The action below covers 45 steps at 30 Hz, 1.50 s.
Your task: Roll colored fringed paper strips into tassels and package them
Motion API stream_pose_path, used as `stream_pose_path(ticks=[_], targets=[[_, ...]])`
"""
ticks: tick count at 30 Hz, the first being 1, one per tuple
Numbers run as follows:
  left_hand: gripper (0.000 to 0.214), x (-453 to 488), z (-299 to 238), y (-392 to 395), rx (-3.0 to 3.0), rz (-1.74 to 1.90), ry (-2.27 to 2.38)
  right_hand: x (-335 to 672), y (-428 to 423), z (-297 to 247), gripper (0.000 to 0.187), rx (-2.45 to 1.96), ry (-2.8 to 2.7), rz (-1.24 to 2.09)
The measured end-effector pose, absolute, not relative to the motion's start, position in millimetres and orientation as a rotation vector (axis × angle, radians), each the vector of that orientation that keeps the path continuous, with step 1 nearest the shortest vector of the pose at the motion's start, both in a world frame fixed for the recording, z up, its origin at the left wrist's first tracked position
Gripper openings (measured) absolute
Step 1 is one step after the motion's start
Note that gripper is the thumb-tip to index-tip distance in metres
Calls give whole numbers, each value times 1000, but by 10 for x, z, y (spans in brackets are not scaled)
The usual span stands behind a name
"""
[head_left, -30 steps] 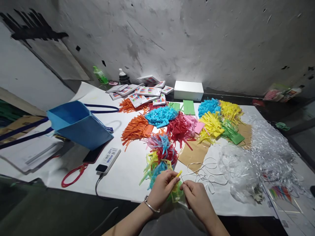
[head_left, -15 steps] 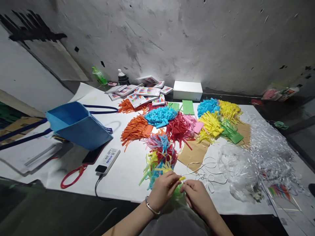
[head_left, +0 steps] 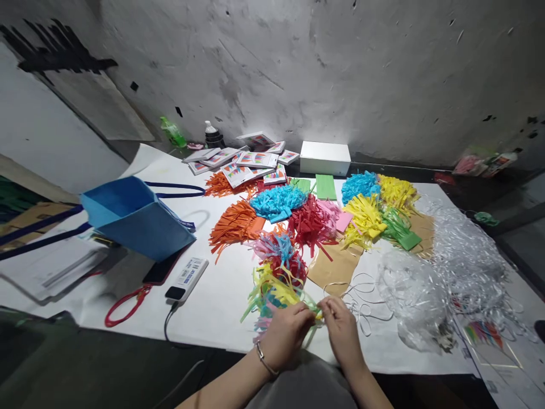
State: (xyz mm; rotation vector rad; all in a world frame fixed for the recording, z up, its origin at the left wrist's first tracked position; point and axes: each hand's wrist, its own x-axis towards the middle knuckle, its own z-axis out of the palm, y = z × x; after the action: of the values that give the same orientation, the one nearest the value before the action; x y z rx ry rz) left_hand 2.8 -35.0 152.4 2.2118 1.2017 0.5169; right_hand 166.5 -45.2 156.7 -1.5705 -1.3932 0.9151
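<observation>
Yellow paper tassel (head_left: 293, 296) is pinched at its head by the fingertips of both left hand (head_left: 286, 335) and right hand (head_left: 340, 329), at the table (head_left: 221, 307) near edge beside white string (head_left: 353, 295). A mixed-colour cluster (head_left: 279, 267) lies gathered just beyond; loose heaps (head_left: 315, 218) farther back appear unstrung.

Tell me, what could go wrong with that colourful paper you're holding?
1. The thin strips of the fringe bundle, pinched by the left hand and right hand, might tear if tugged hard.
2. The loose white string lies in loops beside the hands, so it could tangle or knot.
3. The bundle sits near the edge of the table, so bits could slip off.
</observation>
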Motion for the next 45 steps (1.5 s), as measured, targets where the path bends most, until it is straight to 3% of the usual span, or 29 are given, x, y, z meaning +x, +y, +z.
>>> stream_pose_path(ticks=[3,10,19,23,27,31,37,45], targets=[[18,24,1509,-365,2112,440,1144,1847,-357,1609,39,-1591,-1242,807],[18,11,1508,-358,2227,213,1121,1727,-390,1760,23,-1324,-1760,1135],[17,2,1536,-394,2183,247,1024,1627,-430,1808,16,-1324,-1813,1161],[18,-66,1613,-390,2077,379,880,1680,-419,1789,17,-1365,-1826,1135],[40,-106,1684,-394,1732,653,990,1790,-389,1784,23,-1501,-1636,1033],[24,-22,1648,-365,1339,700,1065,1777,-398,1784,22,-1441,-1545,1128],[31,23,1584,-282,777,808,878,1708,-501,1763,33,-1443,-1212,1421],[26,35,1541,-327,597,822,785,1634,-552,1792,35,-1472,-1207,1583]])
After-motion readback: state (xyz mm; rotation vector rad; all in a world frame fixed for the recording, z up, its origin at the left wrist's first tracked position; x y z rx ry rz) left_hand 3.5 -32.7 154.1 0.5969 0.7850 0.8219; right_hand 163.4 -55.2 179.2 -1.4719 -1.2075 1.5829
